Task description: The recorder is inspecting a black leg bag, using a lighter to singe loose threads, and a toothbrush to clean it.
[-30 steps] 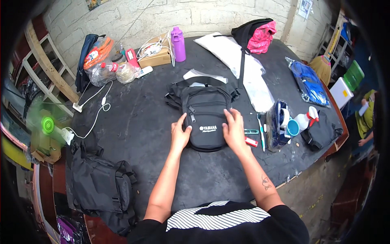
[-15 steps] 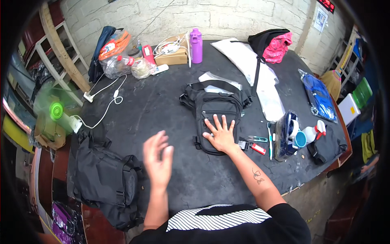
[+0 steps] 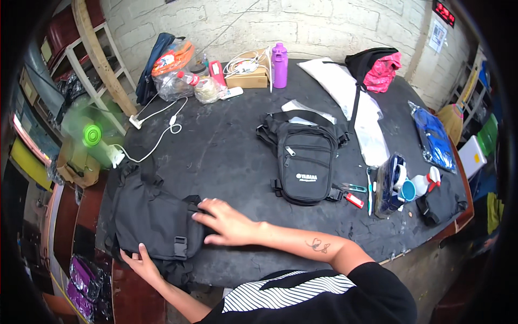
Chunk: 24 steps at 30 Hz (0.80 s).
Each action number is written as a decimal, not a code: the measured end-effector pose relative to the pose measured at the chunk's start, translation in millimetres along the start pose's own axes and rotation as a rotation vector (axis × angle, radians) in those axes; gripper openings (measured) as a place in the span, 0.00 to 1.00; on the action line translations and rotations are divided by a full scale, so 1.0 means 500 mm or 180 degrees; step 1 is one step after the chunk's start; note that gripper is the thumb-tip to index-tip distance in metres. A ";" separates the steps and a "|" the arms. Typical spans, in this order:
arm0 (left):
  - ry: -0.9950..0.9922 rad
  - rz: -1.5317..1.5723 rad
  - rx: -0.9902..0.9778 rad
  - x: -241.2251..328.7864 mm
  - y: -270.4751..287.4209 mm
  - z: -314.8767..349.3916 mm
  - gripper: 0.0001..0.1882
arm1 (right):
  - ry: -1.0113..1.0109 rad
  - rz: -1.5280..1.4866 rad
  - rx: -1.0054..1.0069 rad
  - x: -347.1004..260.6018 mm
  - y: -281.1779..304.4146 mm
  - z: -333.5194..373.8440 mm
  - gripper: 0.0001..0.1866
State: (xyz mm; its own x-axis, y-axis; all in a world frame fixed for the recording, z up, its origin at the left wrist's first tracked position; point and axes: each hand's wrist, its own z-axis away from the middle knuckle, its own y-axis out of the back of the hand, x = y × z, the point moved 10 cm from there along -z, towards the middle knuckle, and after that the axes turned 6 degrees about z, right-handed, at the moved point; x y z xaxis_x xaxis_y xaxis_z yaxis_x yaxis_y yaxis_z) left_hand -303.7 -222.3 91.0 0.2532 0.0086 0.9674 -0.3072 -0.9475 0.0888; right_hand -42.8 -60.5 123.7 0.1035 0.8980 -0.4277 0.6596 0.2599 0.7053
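Note:
A larger black fabric bag [image 3: 145,216] with a side-release buckle lies at the left front edge of the table. My left hand [image 3: 143,264] grips its near lower edge, thumb on the fabric and the other fingers partly hidden. At the bag's right end, my right hand [image 3: 229,222] rests its fingertips against a strap, fingers spread. Right of the middle, a small black zippered pouch bag [image 3: 306,167] with a printed front lies flat, untouched, its waist strap looped at the top.
Beside the pouch are small scissors [image 3: 354,188], a red-and-white lighter [image 3: 354,201], a toothbrush [image 3: 370,191] and a spray bottle [image 3: 426,182]. A purple bottle [image 3: 279,66] and a cardboard box [image 3: 247,80] stand at the back. A green fan [image 3: 92,135] and a white cable [image 3: 154,151] are at left.
My right hand has left the pouch and moved left to the larger bag. My left hand has dropped to that bag's near edge. The bag has shifted slightly away, and the view has turned left.

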 end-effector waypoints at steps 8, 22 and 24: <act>-0.0923 0.0863 -0.2189 0.301 -0.368 0.248 0.42 | -0.0739 -0.0138 0.1172 0.010 0.074 0.042 0.41; -0.0320 0.1744 -0.3592 0.278 -0.650 0.375 0.15 | -0.1635 -0.3068 0.3991 0.441 0.609 0.398 0.17; -0.0037 0.1589 -0.3927 0.236 -0.716 0.388 0.20 | -0.2286 -0.2821 0.3399 0.413 0.559 0.374 0.20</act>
State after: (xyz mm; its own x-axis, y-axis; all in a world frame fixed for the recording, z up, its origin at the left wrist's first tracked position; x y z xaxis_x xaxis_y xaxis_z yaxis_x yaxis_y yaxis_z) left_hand 14.4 55.8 127.5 -0.1231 -0.2613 0.9574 -0.9920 0.0605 -0.1110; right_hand 302.2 131.5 126.9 -0.4749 0.1683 -0.8638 0.8713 -0.0483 -0.4884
